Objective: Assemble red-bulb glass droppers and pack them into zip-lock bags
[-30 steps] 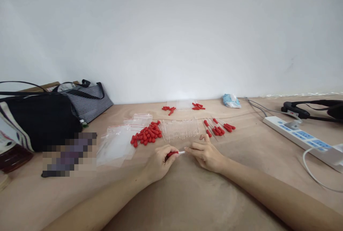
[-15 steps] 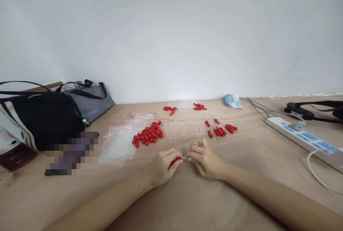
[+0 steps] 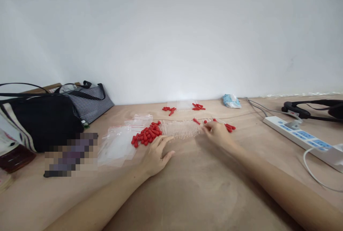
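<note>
My left hand (image 3: 157, 156) is open, with its fingers spread just in front of a pile of red rubber bulbs (image 3: 147, 134) and the near left end of a row of thin clear tubes (image 3: 180, 129). Between the pinched fingers of my right hand (image 3: 217, 134) is a dropper, its red bulb (image 3: 196, 121) pointing up and left beyond the fingertips. That hand is over the finished-looking droppers (image 3: 230, 127), thin tubes with red bulbs on one end, and hides several of them.
Clear zip bags (image 3: 118, 145) lie left of the bulbs. More red bulbs (image 3: 168, 109) and tubes lie by the wall. A tissue pack (image 3: 232, 101), a white power strip (image 3: 300, 136) with cables, a black headset (image 3: 292, 108), bags (image 3: 48, 120) and a blurred dark object (image 3: 72, 156) stand around.
My hands have parted. The left let go of the red bulb and opened, moving up-left towards the pile. My right hand carried the dropper forward and right to the other droppers.
</note>
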`<state>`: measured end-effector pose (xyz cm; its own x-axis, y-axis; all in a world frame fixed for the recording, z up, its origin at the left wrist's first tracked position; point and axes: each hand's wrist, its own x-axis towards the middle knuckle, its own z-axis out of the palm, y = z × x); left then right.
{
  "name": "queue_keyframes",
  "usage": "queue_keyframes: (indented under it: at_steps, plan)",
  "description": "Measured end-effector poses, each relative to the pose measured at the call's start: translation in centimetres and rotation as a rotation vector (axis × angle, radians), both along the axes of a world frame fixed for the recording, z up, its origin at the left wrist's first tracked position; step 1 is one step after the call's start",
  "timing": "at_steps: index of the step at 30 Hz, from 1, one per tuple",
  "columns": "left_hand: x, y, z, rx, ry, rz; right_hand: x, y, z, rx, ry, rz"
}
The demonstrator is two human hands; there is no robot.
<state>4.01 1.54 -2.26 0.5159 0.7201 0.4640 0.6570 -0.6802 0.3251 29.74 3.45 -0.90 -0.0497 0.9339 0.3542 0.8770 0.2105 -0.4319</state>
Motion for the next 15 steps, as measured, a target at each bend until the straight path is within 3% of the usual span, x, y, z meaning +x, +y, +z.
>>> queue_keyframes:
  at_steps: [2, 4, 15]
  plan:
    - [0.1, -0.1, 0.0, -0.031, -0.003, -0.016, 1.7, 1.6, -0.1, -0.041, -0.014, -0.23]
    - [0.2, 0.0, 0.0, -0.057, 0.002, -0.042, 2.7, 2.7, -0.3, -0.088, -0.057, -0.339]
    - [0.5, 0.1, 0.4, -0.123, 0.026, -0.083, 1.9, 2.9, -0.9, -0.139, -0.324, -0.326]
